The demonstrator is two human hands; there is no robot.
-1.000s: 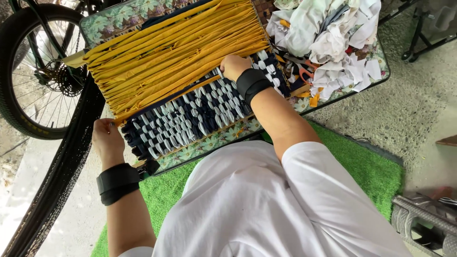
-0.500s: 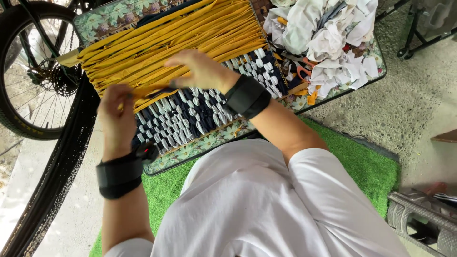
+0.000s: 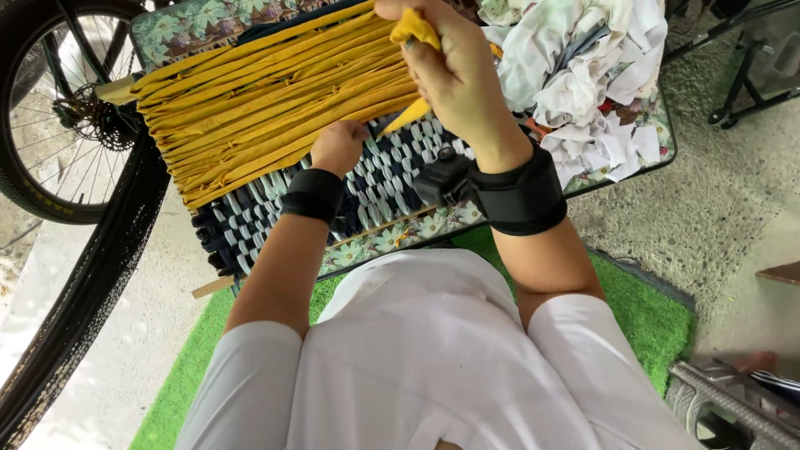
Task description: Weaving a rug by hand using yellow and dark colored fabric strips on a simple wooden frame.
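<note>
A loom frame on a floral tabletop holds many yellow fabric strips stretched side by side. Its near part is woven into a navy and white mat. My right hand is raised above the loom and shut on one yellow strip, which runs down to the weave's edge. My left hand rests closed on the line where the yellow strips meet the navy and white weave; whether it grips anything is hidden. Both wrists wear black bands, and the right one carries a small black device.
A bicycle wheel stands close at the left. A heap of white fabric scraps lies on the table's right end. Green turf mat is underfoot on concrete. A black metal stand is far right, a wire basket bottom right.
My right hand left the mat's far edge and rose with a yellow strip pulled up. My left hand moved from the loom's left corner to the middle of the weave.
</note>
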